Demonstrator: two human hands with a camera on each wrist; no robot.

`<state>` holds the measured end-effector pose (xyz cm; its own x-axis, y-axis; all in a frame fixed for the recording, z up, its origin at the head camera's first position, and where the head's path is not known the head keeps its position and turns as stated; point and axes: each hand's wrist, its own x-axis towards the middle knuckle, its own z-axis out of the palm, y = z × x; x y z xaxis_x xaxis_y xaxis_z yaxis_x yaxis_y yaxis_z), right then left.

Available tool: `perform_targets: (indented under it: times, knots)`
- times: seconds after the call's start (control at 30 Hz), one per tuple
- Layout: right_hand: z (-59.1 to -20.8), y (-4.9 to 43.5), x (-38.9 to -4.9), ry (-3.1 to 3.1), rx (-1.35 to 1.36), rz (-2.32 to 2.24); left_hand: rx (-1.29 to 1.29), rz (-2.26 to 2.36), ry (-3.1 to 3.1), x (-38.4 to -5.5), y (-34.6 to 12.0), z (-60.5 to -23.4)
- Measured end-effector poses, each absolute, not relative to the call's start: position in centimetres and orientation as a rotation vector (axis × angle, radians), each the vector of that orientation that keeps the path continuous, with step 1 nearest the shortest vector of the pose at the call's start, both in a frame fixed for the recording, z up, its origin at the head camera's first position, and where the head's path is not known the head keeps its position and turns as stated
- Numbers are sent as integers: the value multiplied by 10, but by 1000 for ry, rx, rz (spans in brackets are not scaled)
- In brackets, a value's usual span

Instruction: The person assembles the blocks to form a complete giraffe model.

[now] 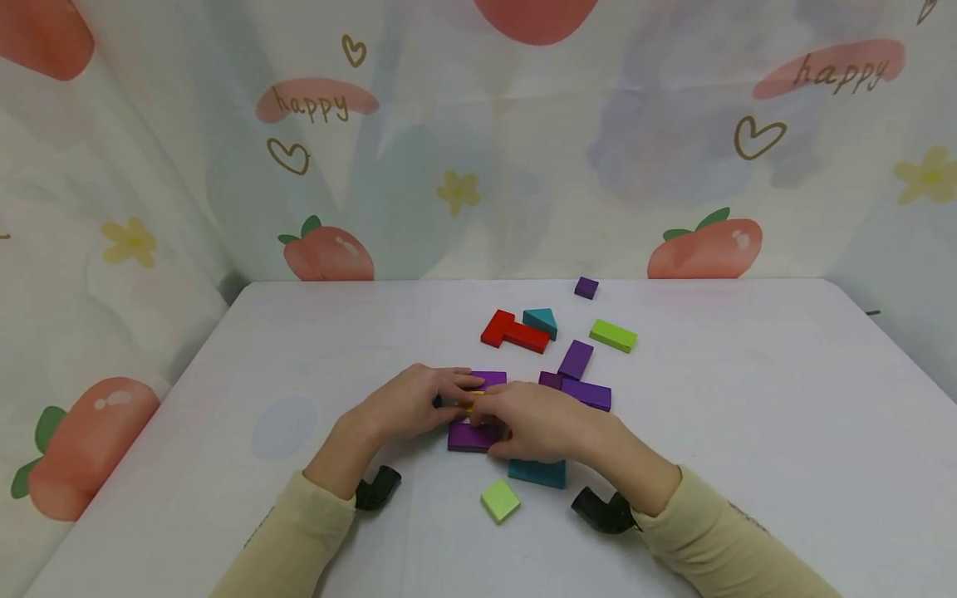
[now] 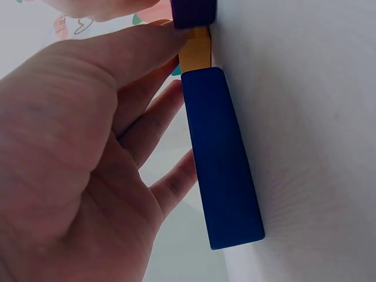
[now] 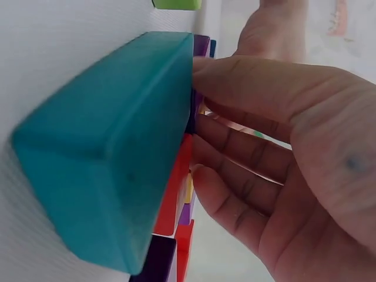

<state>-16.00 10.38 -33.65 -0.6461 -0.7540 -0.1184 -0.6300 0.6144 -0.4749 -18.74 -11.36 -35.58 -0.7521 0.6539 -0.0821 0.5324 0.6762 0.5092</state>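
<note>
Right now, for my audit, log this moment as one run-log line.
left hand: touching yellow block | right hand: pinching front purple block | teal block: beside right hand | light green block: frontmost, apart

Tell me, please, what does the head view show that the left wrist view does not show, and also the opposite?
Only the head view: two red blocks, a light green square block nearer the person, and both sleeves.

Only the left wrist view: the whole long side of the blue block; in the head view the left hand hides nearly all of it.

Both: the left hand, an orange block and a purple block next to it.
</note>
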Motion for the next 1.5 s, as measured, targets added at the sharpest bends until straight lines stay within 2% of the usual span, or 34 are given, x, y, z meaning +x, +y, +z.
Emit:
perform_targets:
  times: [0.47,0.83,1.5]
  knots:
    - [-317,136,-172,2524,-1049,-717,956,691,2638,-187,-113,-356]
    - [-325,158,-192,2586,-995,-686,905,657,2648,-187,-112,-356]
    - [-334,155,-196,2617,-1009,-703,919,645,2656,-187,-111,-355]
